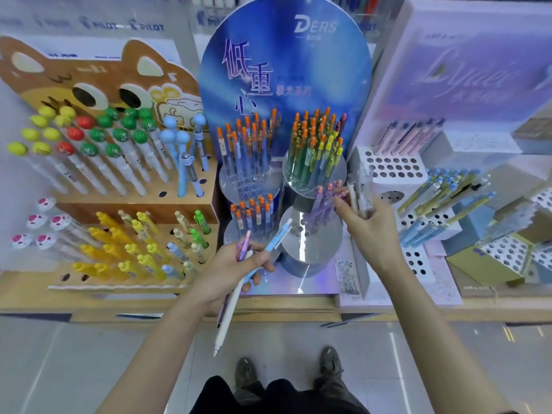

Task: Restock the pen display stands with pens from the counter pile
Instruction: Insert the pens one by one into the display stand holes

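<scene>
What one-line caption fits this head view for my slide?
Left hand grips spare pens; right hand, holding clear pens, touches the purple pens in the blue stand.

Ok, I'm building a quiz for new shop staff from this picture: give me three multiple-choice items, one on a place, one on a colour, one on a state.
1. Where is the right hand?
A) over the bear-shaped stand
B) beside the purple pens in the blue stand
C) down by the shoes

2. What colour are the pen tops in the blue stand's rear-left cup?
A) black
B) orange
C) white

3. What is the left hand doing?
A) lying flat on the counter
B) hanging empty
C) gripping mixed pens

Answers:
1 B: the right hand holds pale pens and its fingertips reach the purple ones.
2 B: the tops in that cup are orange.
3 C: its fingers curl round a light blue pen and others.
</scene>
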Demonstrator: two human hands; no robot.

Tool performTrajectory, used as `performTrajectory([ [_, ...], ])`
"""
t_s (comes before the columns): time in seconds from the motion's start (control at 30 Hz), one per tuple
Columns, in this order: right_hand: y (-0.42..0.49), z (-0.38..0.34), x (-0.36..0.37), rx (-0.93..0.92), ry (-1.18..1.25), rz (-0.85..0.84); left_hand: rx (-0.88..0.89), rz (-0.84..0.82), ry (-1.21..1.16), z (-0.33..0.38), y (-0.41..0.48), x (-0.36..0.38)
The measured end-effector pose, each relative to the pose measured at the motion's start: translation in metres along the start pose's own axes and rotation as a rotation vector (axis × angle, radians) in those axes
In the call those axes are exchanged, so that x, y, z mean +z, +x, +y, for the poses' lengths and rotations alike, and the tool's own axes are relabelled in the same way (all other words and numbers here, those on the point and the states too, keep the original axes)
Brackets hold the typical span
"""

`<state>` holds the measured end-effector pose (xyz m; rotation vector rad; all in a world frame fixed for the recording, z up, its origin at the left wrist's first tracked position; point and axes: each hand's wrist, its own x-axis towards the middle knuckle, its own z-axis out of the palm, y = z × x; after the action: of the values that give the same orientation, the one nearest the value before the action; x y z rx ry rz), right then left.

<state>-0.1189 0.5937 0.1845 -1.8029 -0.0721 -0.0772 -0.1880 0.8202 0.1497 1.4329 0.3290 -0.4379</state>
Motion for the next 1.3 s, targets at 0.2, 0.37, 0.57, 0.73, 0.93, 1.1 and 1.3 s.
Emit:
performTrajectory([
  [0.2, -0.003, -0.006, 0.007, -0.064, -0.058, -0.081, 0.025, -0.042, -0.026, 0.000, 0.001, -0.007],
  [0.37, -0.003, -0.009, 0.020, -0.094, -0.085, -0.155, 0.036, -0.065, -0.018, 0.001, 0.000, -0.010],
  [0.57, -0.006, -0.005, 0.026, -0.104, -0.221, -0.111, 0.036, -0.069, -0.007, 0.000, -0.001, -0.017],
  [0.73, 0.002, -0.007, 0.028, -0.110, -0.276, -0.035, 0.054, -0.069, -0.009, -0.001, -0.004, -0.020],
  [0.93, 0.005, 0.001, 0.030, -0.073, -0.420, -0.031, 0.057, -0.060, -0.026, 0.000, -0.007, -0.021],
  [1.1, -0.003, 0.003, 0.033, -0.011, -0.195, 0.089, 0.068, -0.052, -0.044, 0.002, -0.009, -0.021],
  [1.3, 0.007, -0.013, 0.034, -0.051, -0.225, 0.020, 0.069, -0.051, -0.063, 0.005, -0.010, -0.019],
])
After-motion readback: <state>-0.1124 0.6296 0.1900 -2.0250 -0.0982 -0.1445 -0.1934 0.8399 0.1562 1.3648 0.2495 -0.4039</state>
